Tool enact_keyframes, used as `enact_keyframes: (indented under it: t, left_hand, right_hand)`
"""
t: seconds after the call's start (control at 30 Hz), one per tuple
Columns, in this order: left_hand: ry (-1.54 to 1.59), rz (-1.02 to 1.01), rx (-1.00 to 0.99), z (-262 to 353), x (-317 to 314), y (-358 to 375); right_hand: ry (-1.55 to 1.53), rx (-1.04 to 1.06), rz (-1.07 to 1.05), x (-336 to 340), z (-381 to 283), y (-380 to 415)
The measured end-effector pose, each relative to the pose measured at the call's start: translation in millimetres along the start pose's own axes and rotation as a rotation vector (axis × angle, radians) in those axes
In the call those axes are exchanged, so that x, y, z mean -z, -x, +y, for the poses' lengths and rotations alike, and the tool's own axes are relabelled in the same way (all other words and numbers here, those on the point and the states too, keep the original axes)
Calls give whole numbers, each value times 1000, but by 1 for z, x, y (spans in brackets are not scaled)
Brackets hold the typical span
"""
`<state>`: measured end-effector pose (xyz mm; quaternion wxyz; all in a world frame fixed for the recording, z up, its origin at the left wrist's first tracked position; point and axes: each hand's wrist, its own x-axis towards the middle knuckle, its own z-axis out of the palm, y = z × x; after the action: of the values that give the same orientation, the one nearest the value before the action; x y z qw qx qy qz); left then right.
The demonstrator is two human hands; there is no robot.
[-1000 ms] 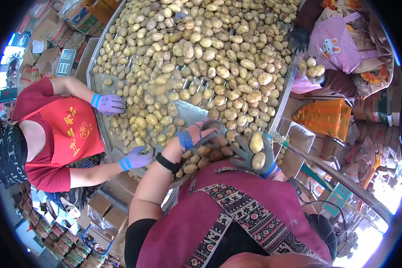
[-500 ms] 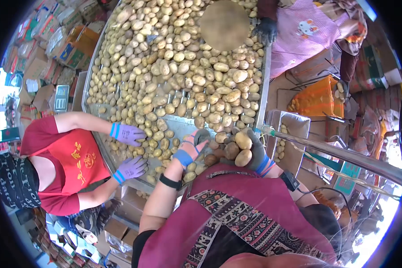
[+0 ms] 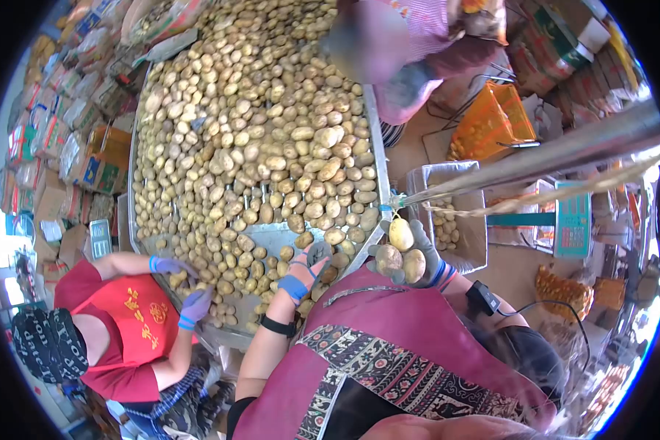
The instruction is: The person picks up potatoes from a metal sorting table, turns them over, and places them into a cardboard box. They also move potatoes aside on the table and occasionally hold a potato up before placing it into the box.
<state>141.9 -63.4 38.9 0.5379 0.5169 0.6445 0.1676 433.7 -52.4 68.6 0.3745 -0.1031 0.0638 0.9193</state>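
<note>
Potatoes (image 3: 242,139) cover a large metal-edged table. My right hand (image 3: 427,253), in a grey glove with a striped cuff, holds several potatoes (image 3: 401,235) against its palm and fingers, near the table's right corner. My left hand (image 3: 312,265), in a pink and grey glove with a blue cuff, lies over potatoes at the near edge of the table. Its fingers are curled round something that I cannot make out.
A co-worker in a red apron (image 3: 143,315) handles potatoes at the left. Another person (image 3: 418,37) stands at the far right. A metal pole (image 3: 535,158) crosses the right side above a box (image 3: 477,220) holding potatoes. An orange bag (image 3: 491,121) stands behind it.
The view has turned rightward. My right hand has moved off the table's edge toward the box with potatoes in it. The co-worker's hands have drawn closer together.
</note>
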Motion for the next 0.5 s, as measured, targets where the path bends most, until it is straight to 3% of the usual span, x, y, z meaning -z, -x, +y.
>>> enact_keyframes:
  t: [0.1,0.13,0.27,0.3,0.37,0.4,0.43,0.47,0.5]
  left_hand:
    - [-124,-74,-15,-33,-23,-7]
    - [-167,-116,-63,11,-18,10]
    - [-161,-215,-204,-8,-40,8]
    - [-201,-244,-136,14,-40,19]
    - [-254,-266,-82,21,-41,23]
    - [-165,-303,-116,9,-42,19]
    - [-76,-340,-149,-4,-43,14]
    - [-55,-337,-122,-18,-45,8]
    - [-65,-334,-134,-12,-43,7]
  right_hand:
    - [-123,-3,44,21,-7,22]
    - [-201,1,83,22,-8,30]
    - [-409,66,105,37,-31,67]
    - [-446,107,92,45,-37,72]
    - [93,643,202,34,-65,70]
    - [370,797,-103,46,-103,63]
    - [-77,641,223,2,-131,82]
    - [192,868,95,27,-175,77]
    - [-87,929,147,5,-208,81]
